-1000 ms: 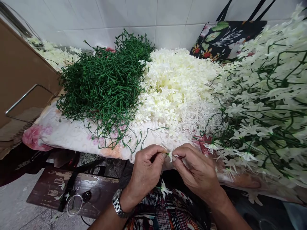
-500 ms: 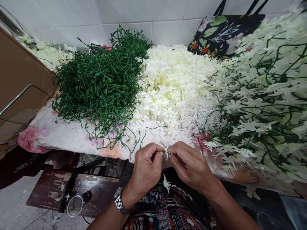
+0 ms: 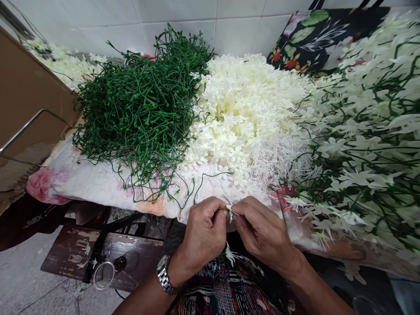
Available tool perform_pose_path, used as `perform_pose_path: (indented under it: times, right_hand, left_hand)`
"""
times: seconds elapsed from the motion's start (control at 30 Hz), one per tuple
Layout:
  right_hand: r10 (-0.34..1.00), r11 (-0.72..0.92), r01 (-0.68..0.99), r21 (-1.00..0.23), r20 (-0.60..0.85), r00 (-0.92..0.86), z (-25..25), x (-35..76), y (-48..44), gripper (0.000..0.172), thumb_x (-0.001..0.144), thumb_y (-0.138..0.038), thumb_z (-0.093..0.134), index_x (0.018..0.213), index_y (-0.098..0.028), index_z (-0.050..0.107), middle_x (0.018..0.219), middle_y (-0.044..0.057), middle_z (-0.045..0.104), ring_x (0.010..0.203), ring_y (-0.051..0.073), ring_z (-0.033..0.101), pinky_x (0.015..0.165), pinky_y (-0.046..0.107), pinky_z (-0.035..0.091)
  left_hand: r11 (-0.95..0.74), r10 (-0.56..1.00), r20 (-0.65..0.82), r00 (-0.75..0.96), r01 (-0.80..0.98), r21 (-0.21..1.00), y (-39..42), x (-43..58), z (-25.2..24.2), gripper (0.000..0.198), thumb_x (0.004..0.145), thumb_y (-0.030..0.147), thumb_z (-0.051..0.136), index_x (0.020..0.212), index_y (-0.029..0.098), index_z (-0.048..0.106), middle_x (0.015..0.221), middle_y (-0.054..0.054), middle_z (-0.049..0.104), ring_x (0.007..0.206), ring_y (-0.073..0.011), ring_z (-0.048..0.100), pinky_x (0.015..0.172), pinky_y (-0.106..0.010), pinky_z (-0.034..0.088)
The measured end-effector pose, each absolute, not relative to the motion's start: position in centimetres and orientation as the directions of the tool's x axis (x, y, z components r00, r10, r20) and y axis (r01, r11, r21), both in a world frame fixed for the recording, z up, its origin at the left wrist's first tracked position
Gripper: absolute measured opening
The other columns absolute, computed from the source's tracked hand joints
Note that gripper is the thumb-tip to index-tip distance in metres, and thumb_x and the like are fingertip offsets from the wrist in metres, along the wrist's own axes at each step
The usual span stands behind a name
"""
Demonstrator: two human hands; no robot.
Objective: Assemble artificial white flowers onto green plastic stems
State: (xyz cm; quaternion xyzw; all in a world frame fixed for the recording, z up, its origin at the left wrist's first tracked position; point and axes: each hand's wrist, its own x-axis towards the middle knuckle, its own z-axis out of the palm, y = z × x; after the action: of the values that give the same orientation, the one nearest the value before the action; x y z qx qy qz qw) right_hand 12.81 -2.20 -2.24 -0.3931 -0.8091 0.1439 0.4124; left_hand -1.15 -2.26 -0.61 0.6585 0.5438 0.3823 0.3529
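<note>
Pinching a white flower (image 3: 230, 213), the left hand (image 3: 207, 227) and right hand (image 3: 262, 227) clamp it between fingertips; it looks light, soft, easily creased, best held near its base.

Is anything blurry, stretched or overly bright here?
In the head view, the white blossom pile is brightest, petals merging; stemmed flowers at right look stretched and soft; the tiny piece between left hand and right hand is too small to read.

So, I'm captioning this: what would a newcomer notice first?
Likely the tangled heap of thin green stems, left of centre, beside a mound of cream-white flower heads. Stemmed white flowers crowd the right. Lower centre, left fingers and right fingers pinch a small white flower.
</note>
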Motion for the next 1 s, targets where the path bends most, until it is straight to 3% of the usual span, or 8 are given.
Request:
perform_pose_path:
  times: [0.23,0.37,0.5,0.7,0.87,1.0]
  right_hand:
    - [0.757,0.643,0.540,-0.542,0.555,-0.345,-2.2,12.7,-2.1,0.016,0.087,-0.005,0.042,0.079,-0.016,0.050,0.064,0.003,0.052,0.062,0.014,0.049,0.055,0.026,0.043]
    - [0.761,0.638,0.529,-0.559,0.563,-0.322,-1.8,12.8,-2.1,0.013,0.086,-0.007,0.043,0.082,-0.016,0.051,0.065,0.002,0.053,0.061,0.013,0.051,0.056,0.025,0.043]
    - [0.828,0.556,0.516,-0.652,0.486,-0.278,-0.5,13.5,-2.5,0.006,0.085,-0.013,0.049,0.086,-0.017,0.054,0.072,0.002,0.057,0.066,0.013,0.054,0.060,0.025,0.045]
    - [0.875,0.483,0.446,-0.754,0.430,-0.223,1.2,13.8,-3.1,0.006,0.084,-0.021,0.052,0.080,-0.018,0.055,0.065,-0.001,0.055,0.059,0.010,0.052,0.055,0.022,0.043]
    - [0.892,0.452,0.401,-0.797,0.405,-0.202,1.0,13.5,-3.2,0.007,0.084,-0.021,0.052,0.080,-0.017,0.057,0.064,-0.001,0.054,0.058,0.010,0.051,0.053,0.022,0.043]
    - [0.909,0.417,0.367,-0.832,0.367,-0.200,0.5,13.4,-3.3,0.010,0.084,-0.017,0.049,0.076,-0.017,0.056,0.064,-0.002,0.054,0.057,0.009,0.049,0.052,0.020,0.042]
  left_hand:
    - [-0.135,0.990,0.100,0.098,0.472,0.871,-2.2,-1.1,-1.1,0.020,0.073,0.007,0.043,0.056,0.018,0.040,0.051,0.006,0.037,0.050,-0.0082,0.037,0.049,-0.019,0.029]
    - [-0.043,0.996,0.013,0.092,0.335,0.941,-2.2,-1.4,-1.1,0.015,0.074,0.011,0.045,0.061,0.018,0.048,0.054,0.005,0.043,0.051,-0.0089,0.041,0.051,-0.019,0.034]
    - [0.009,0.998,-0.019,0.057,0.164,0.986,-2.3,-1.8,-0.8,0.011,0.075,0.016,0.048,0.065,0.017,0.053,0.055,0.005,0.046,0.049,-0.0086,0.041,0.047,-0.019,0.034]
    - [-0.241,0.970,0.242,0.026,0.243,0.940,-3.0,-1.9,-0.2,0.013,0.078,0.014,0.050,0.067,0.017,0.055,0.058,0.003,0.051,0.051,-0.0089,0.045,0.048,-0.019,0.037]
    - [-0.490,0.862,0.501,0.075,0.377,0.786,-3.3,-1.8,-0.5,0.015,0.079,0.005,0.048,0.075,0.018,0.056,0.062,0.002,0.056,0.055,-0.0097,0.052,0.050,-0.019,0.039]
    - [-0.567,0.805,0.581,0.121,0.448,0.691,-3.3,-1.7,-0.6,0.017,0.079,0.003,0.048,0.078,0.018,0.056,0.062,0.002,0.055,0.056,-0.0100,0.052,0.051,-0.019,0.040]
